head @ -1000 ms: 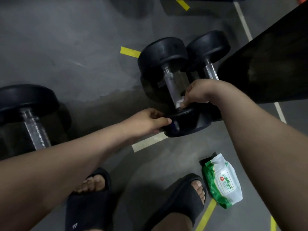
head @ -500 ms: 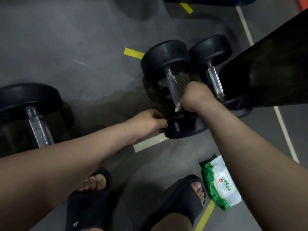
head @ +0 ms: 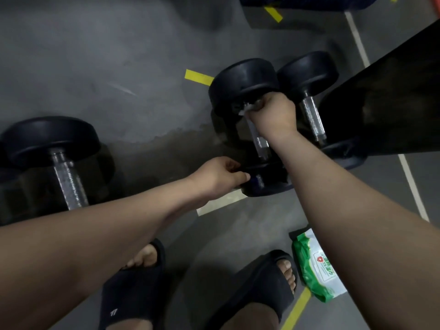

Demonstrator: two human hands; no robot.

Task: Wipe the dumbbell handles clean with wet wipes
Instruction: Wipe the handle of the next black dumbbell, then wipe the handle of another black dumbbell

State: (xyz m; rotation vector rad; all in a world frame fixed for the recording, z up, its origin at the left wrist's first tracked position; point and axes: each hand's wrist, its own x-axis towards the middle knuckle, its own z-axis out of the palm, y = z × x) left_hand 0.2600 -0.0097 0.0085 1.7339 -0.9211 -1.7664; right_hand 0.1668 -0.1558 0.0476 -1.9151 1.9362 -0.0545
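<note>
Right hand [head: 273, 113] (grip closed on the wipe [head: 248, 107]) has slid up the handle [head: 260, 142]; left hand [head: 219, 177] still grips the dumbbell's near head [head: 266, 182]

I see three black dumbbells with chrome handles on the grey floor. The middle dumbbell [head: 247, 91] points away from me, its handle [head: 260, 145] partly showing, with a crumpled white wipe [head: 248, 107] pressed at the handle's far end against the far head. The right dumbbell [head: 309, 75] lies just beside it. The left dumbbell [head: 51, 136] sits well apart. A green-and-white wipe pack [head: 316, 265] lies flat nearer me.
</note>
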